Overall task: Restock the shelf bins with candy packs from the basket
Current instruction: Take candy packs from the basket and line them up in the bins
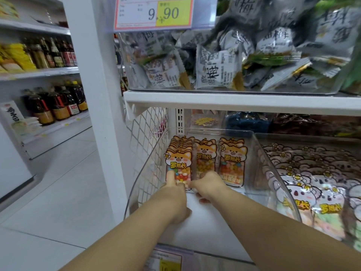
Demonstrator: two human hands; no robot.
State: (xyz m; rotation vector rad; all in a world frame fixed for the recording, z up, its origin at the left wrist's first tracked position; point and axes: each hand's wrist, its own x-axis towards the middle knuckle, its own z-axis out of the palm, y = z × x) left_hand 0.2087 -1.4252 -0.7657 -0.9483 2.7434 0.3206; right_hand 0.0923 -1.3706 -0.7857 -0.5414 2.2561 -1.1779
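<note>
Gripping candy pack [177, 166], left hand [173, 195]; right hand [209, 185] curled.

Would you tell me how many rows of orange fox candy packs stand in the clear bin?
3: left row, held by the left hand; middle row, behind the right hand; right row. More may be hidden.

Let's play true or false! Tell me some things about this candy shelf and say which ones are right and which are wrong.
1. The left hand and the right hand both reach into the clear bin with the fox candy packs. True.
2. The big price tag says 5.50. False: it says 9.90.
3. The koala packs lie to the right of the fox candy packs. True.
4. The upper bin is full of bottles. False: it holds grey snack packs; the bottles stand on shelves far to the left.
</note>
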